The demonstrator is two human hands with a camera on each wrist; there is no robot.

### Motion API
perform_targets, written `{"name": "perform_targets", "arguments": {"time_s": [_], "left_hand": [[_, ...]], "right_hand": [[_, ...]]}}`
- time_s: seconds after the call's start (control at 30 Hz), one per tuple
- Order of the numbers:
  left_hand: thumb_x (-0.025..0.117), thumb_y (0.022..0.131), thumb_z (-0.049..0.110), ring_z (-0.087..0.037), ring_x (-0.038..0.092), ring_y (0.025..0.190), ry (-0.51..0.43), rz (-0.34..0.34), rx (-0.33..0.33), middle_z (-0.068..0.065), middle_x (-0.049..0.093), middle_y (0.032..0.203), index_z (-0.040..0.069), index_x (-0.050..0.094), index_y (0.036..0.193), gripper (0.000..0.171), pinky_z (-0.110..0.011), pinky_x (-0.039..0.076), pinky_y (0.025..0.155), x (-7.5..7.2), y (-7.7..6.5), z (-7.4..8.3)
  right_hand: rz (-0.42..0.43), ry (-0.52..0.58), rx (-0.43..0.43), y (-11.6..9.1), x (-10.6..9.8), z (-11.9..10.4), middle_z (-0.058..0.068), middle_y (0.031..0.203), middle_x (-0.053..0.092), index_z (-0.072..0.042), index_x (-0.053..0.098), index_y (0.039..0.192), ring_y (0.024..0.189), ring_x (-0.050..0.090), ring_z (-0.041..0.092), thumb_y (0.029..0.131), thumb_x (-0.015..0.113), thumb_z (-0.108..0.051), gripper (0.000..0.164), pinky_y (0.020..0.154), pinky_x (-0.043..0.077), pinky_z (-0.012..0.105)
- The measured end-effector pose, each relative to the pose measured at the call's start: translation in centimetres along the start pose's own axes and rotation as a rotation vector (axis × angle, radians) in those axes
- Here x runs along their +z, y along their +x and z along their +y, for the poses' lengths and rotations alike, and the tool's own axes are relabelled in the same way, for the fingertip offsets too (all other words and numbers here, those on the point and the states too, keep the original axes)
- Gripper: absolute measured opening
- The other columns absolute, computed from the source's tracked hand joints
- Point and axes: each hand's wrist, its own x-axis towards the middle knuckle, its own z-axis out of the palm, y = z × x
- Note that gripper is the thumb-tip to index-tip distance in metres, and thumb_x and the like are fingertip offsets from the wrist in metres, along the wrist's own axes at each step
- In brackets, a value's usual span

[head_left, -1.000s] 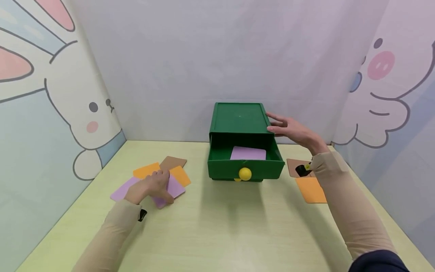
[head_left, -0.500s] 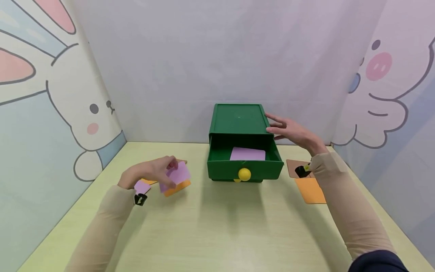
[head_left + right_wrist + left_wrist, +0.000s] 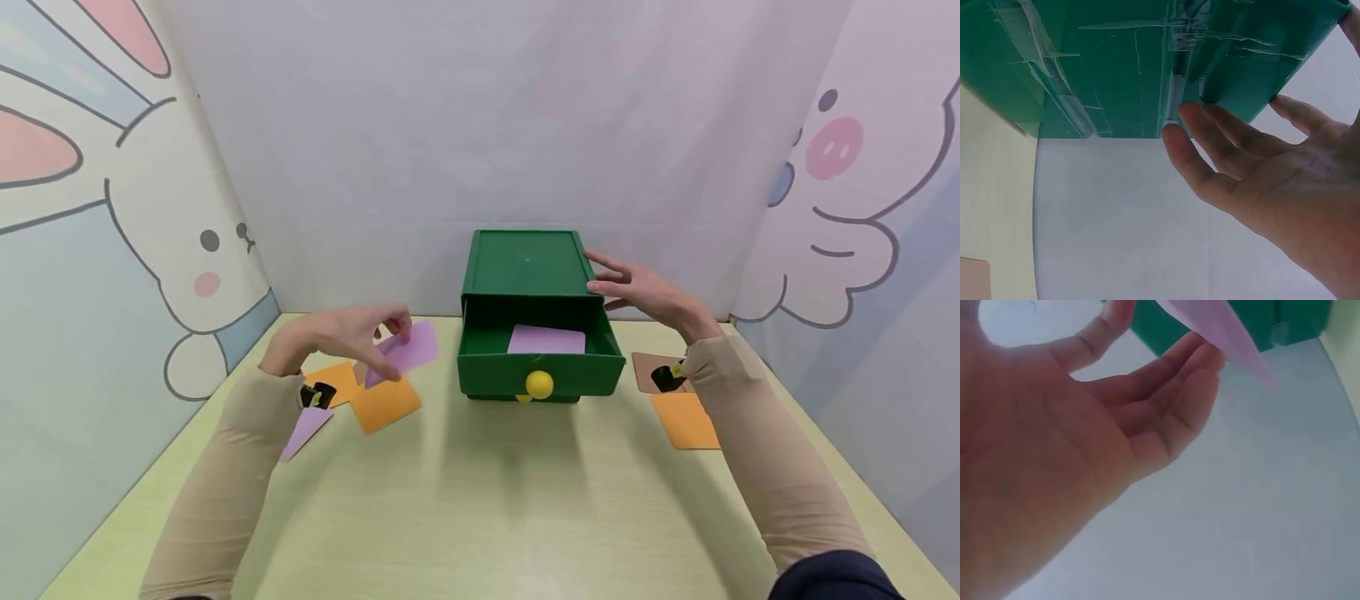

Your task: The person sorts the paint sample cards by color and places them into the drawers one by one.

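My left hand (image 3: 341, 337) pinches a light purple card (image 3: 420, 346) between thumb and fingers, lifted above other cards left of the box. In the left wrist view, the purple card (image 3: 1229, 334) sticks out past the fingertips. A green drawer box (image 3: 528, 262) stands at the table's back. Its upper drawer (image 3: 483, 373), with a yellow knob (image 3: 539, 384), is pulled out. Inside lies another purple card (image 3: 547, 339). My right hand (image 3: 648, 293) rests its spread fingers against the box's right side; the right wrist view shows that taped green side (image 3: 1116, 75) by the fingertips.
Under and beside the left hand lie an orange card (image 3: 386, 406), a second orange card (image 3: 336, 381) and a purple card (image 3: 306, 431). On the right, a brown card (image 3: 651, 367) and an orange card (image 3: 684, 421) lie near the right sleeve. A pale curtain (image 3: 360, 167) hangs behind.
My left hand has picked up a purple card from the left group and carried it up and rightward toward the box. The right hand stays on the box's side.
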Motion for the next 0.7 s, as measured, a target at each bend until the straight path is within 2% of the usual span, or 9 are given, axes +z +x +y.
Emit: {"name": "perform_targets", "arguments": {"time_s": [0.2,0.4,0.7], "left_hand": [[0.081,0.074,0.025,-0.023,0.05,0.108,0.042,0.021,0.093,-0.005,0.055,0.103,0.008,0.052,0.1,0.043,-0.044,0.041,0.094,-1.4,0.4,1.8],[0.082,0.073,0.024,-0.019,0.052,0.099,0.076,0.038,0.135,-0.004,0.058,0.099,0.008,0.054,0.097,0.041,-0.046,0.04,0.098,-2.6,0.7,3.7],[0.082,0.072,0.029,-0.016,0.053,0.106,0.142,0.02,0.187,0.0,0.059,0.104,0.012,0.056,0.1,0.042,-0.043,0.042,0.098,-2.6,2.5,6.7]], "right_hand": [[-0.003,0.006,-0.004,0.0,0.0,0.1,0.017,0.16,0.019,-0.037,0.014,0.155,0.139,0.038,0.039,0.099,0.052,-0.036,0.067,0.107,0.039,0.057],[-0.001,0.021,-0.002,0.1,-0.1,0.0,0.018,0.16,0.019,-0.035,0.013,0.155,0.139,0.036,0.041,0.1,0.051,-0.036,0.068,0.108,0.036,0.06],[0.02,-0.025,0.015,0.0,0.0,0.0,0.018,0.143,0.041,-0.039,0.017,0.154,0.13,0.044,0.035,0.098,0.053,-0.039,0.066,0.109,0.037,0.057]]}}
